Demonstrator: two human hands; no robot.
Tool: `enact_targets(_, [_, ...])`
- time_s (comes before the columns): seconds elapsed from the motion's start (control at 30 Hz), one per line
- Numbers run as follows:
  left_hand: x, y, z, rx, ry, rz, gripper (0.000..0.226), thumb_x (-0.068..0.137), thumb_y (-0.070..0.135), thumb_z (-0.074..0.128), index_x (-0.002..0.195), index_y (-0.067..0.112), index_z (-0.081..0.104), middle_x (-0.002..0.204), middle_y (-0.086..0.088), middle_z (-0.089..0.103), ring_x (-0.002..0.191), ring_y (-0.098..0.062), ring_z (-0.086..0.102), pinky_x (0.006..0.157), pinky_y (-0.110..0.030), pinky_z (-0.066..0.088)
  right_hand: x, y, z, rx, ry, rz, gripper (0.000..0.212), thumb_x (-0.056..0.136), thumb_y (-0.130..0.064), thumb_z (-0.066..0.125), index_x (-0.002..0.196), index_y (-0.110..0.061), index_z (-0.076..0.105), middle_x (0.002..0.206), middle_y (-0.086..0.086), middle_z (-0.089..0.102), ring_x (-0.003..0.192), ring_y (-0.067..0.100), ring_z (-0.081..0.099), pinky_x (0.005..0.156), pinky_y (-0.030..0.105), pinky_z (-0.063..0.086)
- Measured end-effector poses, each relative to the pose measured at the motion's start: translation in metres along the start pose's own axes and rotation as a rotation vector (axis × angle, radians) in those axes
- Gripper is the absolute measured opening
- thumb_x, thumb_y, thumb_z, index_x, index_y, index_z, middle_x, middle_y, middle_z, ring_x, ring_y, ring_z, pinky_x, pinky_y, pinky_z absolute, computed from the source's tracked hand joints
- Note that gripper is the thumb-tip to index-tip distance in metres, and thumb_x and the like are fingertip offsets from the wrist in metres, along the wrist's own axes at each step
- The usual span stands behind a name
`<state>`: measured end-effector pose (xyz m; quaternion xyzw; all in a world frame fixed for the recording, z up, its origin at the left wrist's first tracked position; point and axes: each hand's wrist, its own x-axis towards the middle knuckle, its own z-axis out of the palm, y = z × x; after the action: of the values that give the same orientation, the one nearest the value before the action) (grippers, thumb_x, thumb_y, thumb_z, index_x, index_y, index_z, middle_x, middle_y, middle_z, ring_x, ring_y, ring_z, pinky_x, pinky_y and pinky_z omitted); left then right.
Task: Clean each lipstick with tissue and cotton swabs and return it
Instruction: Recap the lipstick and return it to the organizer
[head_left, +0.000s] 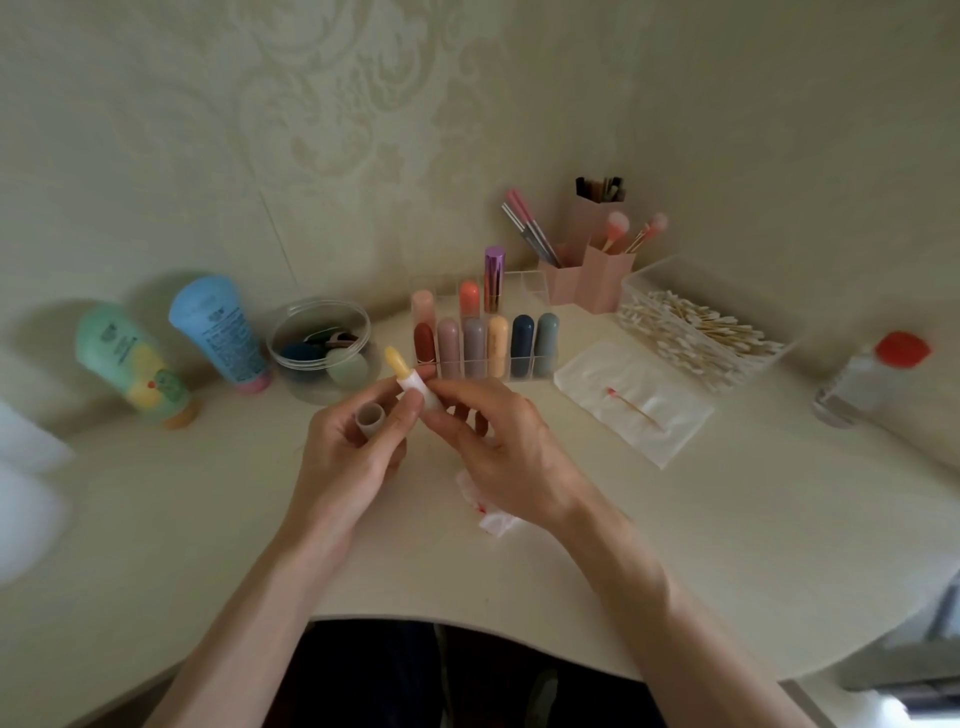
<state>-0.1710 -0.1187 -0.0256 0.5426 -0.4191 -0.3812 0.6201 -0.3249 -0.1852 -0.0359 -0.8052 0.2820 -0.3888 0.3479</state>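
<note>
An open lipstick (404, 375) with a yellow tip and white tube is held between both hands above the table. My left hand (353, 452) pinches its tube with thumb and fingers and also holds the beige cap (370, 417) in its curled fingers. My right hand (498, 447) grips the tube's lower end. Behind them a clear organiser (524, 371) holds several capped lipsticks. A crumpled, red-stained tissue (488, 512) lies under my right wrist. A used cotton swab (636, 408) with a red tip lies on a white tissue sheet (675, 431) to the right.
A clear box of cotton swabs (696, 332) stands at back right, beside pink brush holders (587, 280). A round tub (319, 348) and two tubes, blue (221, 330) and green (135, 364), stand at left. A red-capped bottle (872, 376) stands at far right.
</note>
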Motion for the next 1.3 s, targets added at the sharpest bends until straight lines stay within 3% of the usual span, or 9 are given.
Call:
enact_targets(0.2, [0.000, -0.001, -0.002, -0.009, 0.029, -0.015, 0.028, 0.090, 0.034, 0.072, 0.118, 0.032, 0.079, 0.062, -0.001, 0.032, 0.060, -0.016, 0.028, 0.059, -0.035, 0.024, 0.000, 0.003, 0.002, -0.022, 0.019, 0.011, 0.017, 0.102, -0.013, 0.066, 0.117, -0.014, 0.074, 0.084, -0.026, 0.058, 0.076, 0.003, 0.054, 0.067, 0.017, 0.042])
enact_targets(0.33, [0.000, 0.000, -0.004, -0.031, 0.046, -0.043, 0.024, 0.092, 0.032, 0.073, 0.114, 0.030, 0.081, 0.070, -0.014, 0.030, 0.061, -0.017, 0.027, 0.060, -0.033, 0.024, -0.001, 0.004, 0.004, -0.039, 0.108, 0.091, 0.021, 0.093, -0.028, 0.080, 0.112, -0.022, 0.074, 0.097, -0.017, 0.069, 0.083, 0.011, 0.059, 0.071, 0.020, 0.047])
enact_targets(0.47, [0.000, 0.001, -0.003, -0.028, 0.030, -0.051, 0.022, 0.093, 0.031, 0.073, 0.113, 0.029, 0.081, 0.073, -0.023, 0.029, 0.064, -0.021, 0.023, 0.063, -0.039, 0.019, -0.002, 0.001, 0.005, 0.018, 0.109, 0.136, 0.027, 0.091, -0.029, 0.082, 0.113, -0.019, 0.070, 0.102, -0.014, 0.073, 0.094, 0.006, 0.066, 0.073, 0.019, 0.051])
enact_targets(0.67, [0.002, 0.001, -0.004, -0.096, 0.054, -0.070, 0.022, 0.092, 0.030, 0.074, 0.114, 0.030, 0.081, 0.078, -0.023, 0.033, 0.073, -0.032, 0.020, 0.066, -0.042, 0.016, -0.002, -0.002, 0.006, 0.065, 0.015, 0.122, 0.024, 0.105, -0.028, 0.064, 0.126, -0.021, 0.072, 0.090, -0.007, 0.068, 0.080, 0.017, 0.061, 0.071, 0.037, 0.053])
enact_targets(0.77, [0.002, 0.002, -0.004, -0.091, 0.050, -0.081, 0.022, 0.091, 0.030, 0.075, 0.112, 0.027, 0.081, 0.077, -0.030, 0.032, 0.072, -0.031, 0.020, 0.068, -0.044, 0.016, -0.001, -0.001, 0.006, 0.033, 0.073, 0.116, 0.020, 0.101, -0.029, 0.070, 0.119, -0.021, 0.075, 0.090, -0.012, 0.070, 0.081, 0.014, 0.063, 0.071, 0.030, 0.053])
enact_targets(0.9, [0.001, 0.003, -0.004, -0.087, 0.035, -0.093, 0.029, 0.080, 0.039, 0.080, 0.108, 0.030, 0.082, 0.083, -0.016, 0.049, 0.064, -0.020, 0.028, 0.063, -0.035, 0.022, -0.001, 0.000, 0.005, 0.019, 0.139, 0.102, 0.023, 0.091, -0.031, 0.082, 0.109, -0.021, 0.074, 0.099, -0.015, 0.075, 0.093, 0.009, 0.069, 0.074, 0.019, 0.053])
enact_targets(0.97, [0.000, 0.006, -0.003, -0.081, 0.041, -0.082, 0.030, 0.075, 0.040, 0.082, 0.103, 0.029, 0.084, 0.088, -0.022, 0.058, 0.065, -0.019, 0.032, 0.063, -0.033, 0.027, -0.002, 0.000, 0.007, 0.028, 0.169, 0.075, 0.023, 0.089, -0.027, 0.084, 0.106, -0.018, 0.071, 0.096, -0.014, 0.075, 0.091, 0.008, 0.071, 0.073, 0.018, 0.052])
enact_targets(1.1, [0.000, 0.009, 0.000, -0.065, 0.077, -0.090, 0.027, 0.069, 0.037, 0.085, 0.091, 0.022, 0.084, 0.103, -0.039, 0.060, 0.072, -0.026, 0.036, 0.063, -0.034, 0.029, -0.004, -0.002, 0.011, -0.020, 0.249, 0.041, 0.023, 0.087, -0.025, 0.087, 0.094, -0.018, 0.066, 0.079, -0.014, 0.065, 0.074, 0.013, 0.062, 0.064, 0.015, 0.046])
enact_targets(1.3, [0.000, 0.007, -0.001, -0.069, 0.070, -0.088, 0.026, 0.065, 0.039, 0.086, 0.083, 0.020, 0.082, 0.094, -0.039, 0.061, 0.074, -0.028, 0.035, 0.062, -0.034, 0.027, -0.005, -0.007, 0.012, -0.158, 0.288, -0.048, 0.025, 0.088, -0.020, 0.085, 0.090, -0.013, 0.061, 0.075, -0.027, 0.041, 0.066, 0.004, 0.047, 0.061, 0.015, 0.036])
